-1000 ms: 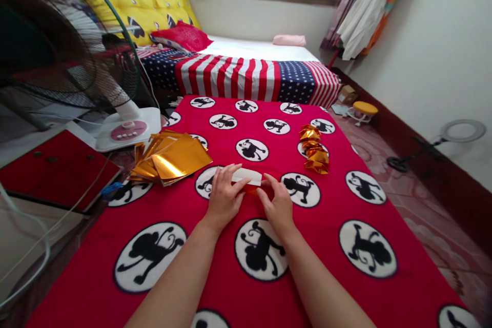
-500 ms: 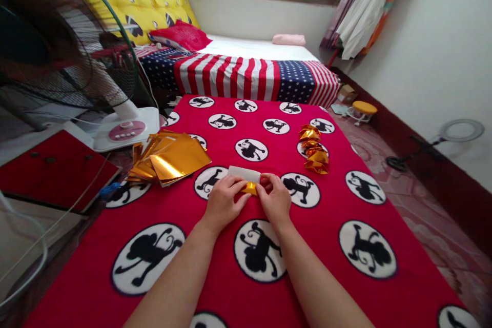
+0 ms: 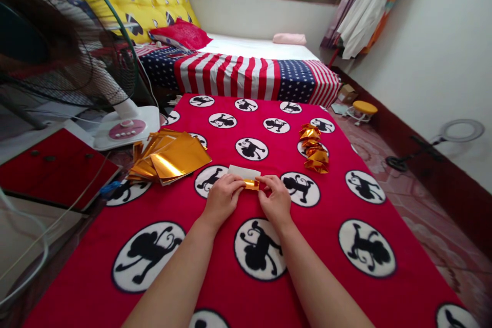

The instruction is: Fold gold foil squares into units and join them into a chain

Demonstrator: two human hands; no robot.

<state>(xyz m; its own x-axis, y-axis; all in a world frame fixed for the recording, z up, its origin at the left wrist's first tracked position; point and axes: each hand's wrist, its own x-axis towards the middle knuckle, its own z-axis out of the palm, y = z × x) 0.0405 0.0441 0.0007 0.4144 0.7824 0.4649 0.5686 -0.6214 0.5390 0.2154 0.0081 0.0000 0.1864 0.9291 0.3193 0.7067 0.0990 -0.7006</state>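
Note:
A sheet of gold foil paper (image 3: 244, 172) lies between my hands, its pale back facing up and its near edge folded over as a shiny gold strip. My left hand (image 3: 223, 196) grips the left end of that strip, the fingers bent together. At the strip's right end my right hand (image 3: 275, 198) pinches the fold with thumb and fingertips. A loose stack of gold foil sheets (image 3: 180, 156) lies to the left. On the right stands a row of folded gold foil pieces (image 3: 315, 151), nested one behind another.
Under everything is a red cloth (image 3: 307, 246) with black monkey prints. An electric fan (image 3: 126, 128) stands at the left edge, its blades blurred. Beyond the cloth is a bed (image 3: 249, 77); at right are a yellow stool (image 3: 364, 107) and a ring-shaped stand (image 3: 461, 128).
The gold strip between my hands now lies flatter and shows more of its length. My left thumb has drawn back from the middle, and my fingers have shifted slightly along the fold.

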